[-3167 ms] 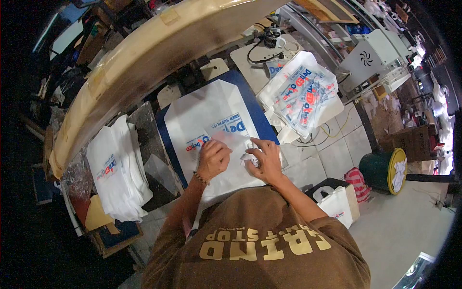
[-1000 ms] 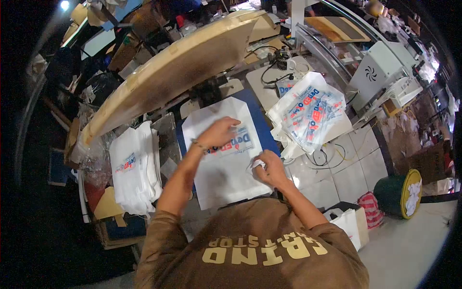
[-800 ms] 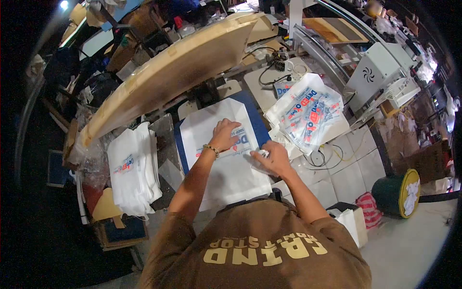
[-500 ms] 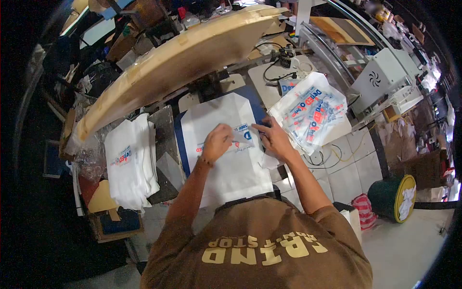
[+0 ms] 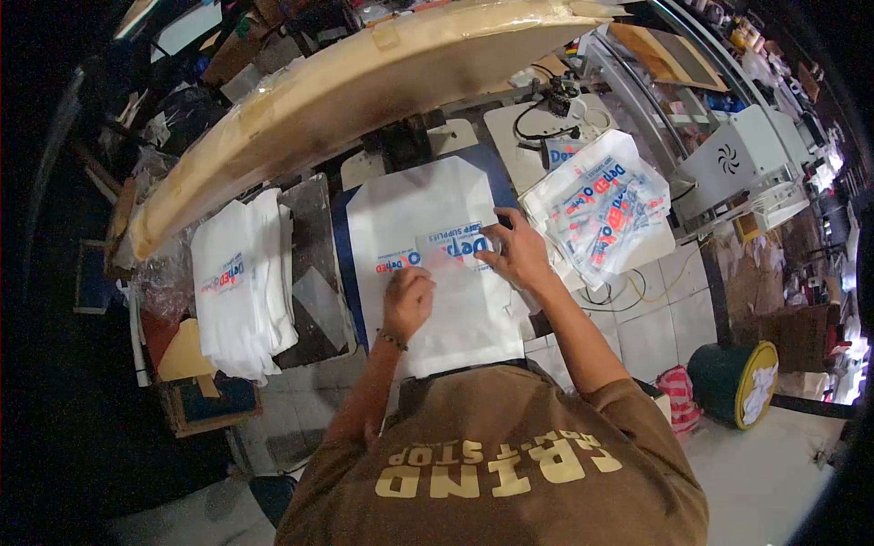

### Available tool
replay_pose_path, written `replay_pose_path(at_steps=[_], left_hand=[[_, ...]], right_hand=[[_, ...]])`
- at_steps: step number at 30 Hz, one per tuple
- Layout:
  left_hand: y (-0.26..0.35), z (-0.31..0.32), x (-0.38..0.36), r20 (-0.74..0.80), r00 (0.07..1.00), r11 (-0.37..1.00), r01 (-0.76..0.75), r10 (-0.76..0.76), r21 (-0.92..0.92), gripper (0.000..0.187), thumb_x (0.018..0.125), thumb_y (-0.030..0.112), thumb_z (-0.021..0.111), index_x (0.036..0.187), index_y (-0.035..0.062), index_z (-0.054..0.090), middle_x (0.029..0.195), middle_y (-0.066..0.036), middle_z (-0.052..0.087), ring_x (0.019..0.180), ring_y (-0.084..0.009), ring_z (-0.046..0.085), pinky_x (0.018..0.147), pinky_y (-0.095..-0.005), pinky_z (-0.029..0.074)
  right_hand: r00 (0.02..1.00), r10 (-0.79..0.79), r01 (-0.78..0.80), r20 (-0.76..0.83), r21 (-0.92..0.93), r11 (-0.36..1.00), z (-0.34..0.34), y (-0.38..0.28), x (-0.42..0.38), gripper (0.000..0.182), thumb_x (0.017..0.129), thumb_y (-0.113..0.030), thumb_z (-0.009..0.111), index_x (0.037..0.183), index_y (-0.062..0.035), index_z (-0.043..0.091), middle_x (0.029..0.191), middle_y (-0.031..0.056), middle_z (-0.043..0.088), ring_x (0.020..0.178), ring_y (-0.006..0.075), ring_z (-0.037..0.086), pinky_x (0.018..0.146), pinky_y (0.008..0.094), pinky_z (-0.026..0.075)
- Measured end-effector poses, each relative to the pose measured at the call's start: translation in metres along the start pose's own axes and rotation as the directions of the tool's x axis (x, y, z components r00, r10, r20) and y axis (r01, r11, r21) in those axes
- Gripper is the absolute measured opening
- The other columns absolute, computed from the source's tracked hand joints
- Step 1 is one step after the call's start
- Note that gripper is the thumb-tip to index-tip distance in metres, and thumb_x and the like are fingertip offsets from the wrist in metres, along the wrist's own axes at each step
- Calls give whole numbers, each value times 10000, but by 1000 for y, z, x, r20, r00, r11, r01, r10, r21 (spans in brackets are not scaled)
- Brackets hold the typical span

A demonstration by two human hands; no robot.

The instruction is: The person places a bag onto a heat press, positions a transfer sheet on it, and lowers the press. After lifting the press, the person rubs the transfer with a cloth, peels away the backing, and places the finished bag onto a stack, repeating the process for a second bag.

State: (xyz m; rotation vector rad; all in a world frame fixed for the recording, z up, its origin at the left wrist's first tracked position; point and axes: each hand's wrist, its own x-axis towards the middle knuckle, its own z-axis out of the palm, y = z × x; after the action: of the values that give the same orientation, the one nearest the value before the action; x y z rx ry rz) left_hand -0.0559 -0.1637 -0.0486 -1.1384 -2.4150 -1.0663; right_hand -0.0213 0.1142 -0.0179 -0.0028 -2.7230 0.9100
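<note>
Left hand (image 5: 407,300), head view, has shifted nearer on the white sheet (image 5: 455,332) since the earlier frame, exposing more lettering (image 5: 401,264); its fingers are curled, contents indeterminable. Right hand (image 5: 519,250): thumb and forefinger stand parted at the right end of the film (image 5: 460,244), grip uncertain. The film overlies the sheet, which covers most of the blue board (image 5: 496,173). Left, a white stack (image 5: 241,300); far right, a printed pile (image 5: 605,209).
</note>
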Motion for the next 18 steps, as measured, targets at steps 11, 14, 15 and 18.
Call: replay_pose_path(at_steps=[11,14,15,18], left_hand=[[-46,-5,9,-129,991,999,34,-39,-41,266,744,-126,645,862,112,638,1134,-93,712,951,-294,697,780,-388,581],[-45,-6,8,-152,988,999,27,-31,-30,273,740,-132,648,853,117,652,1155,-89,710,939,-268,702,747,-353,580],[-44,-8,8,-169,985,1000,15,-18,-19,276,742,-133,649,852,120,659,1163,-88,708,931,-258,704,730,-336,578],[-49,-5,0,-116,980,984,147,-159,-103,267,741,-126,650,826,125,670,1166,-96,704,970,-277,697,776,-378,577]], right_hand=[[1000,0,0,15,3,1000,-1,0,0,446,802,-399,843,1166,-158,752,1432,154,561,1171,377,646,929,467,547],[1000,-16,16,-6,2,1000,2,3,-1,435,805,-397,840,1160,-162,754,1434,155,562,1159,372,652,921,462,548],[1000,-16,16,-6,2,1000,2,3,-1,437,803,-395,843,1161,-162,754,1435,155,562,1152,368,655,918,458,548],[1000,-2,2,6,14,1000,0,2,0,445,796,-391,848,1165,-160,754,1436,154,562,1130,360,664,912,452,548]])
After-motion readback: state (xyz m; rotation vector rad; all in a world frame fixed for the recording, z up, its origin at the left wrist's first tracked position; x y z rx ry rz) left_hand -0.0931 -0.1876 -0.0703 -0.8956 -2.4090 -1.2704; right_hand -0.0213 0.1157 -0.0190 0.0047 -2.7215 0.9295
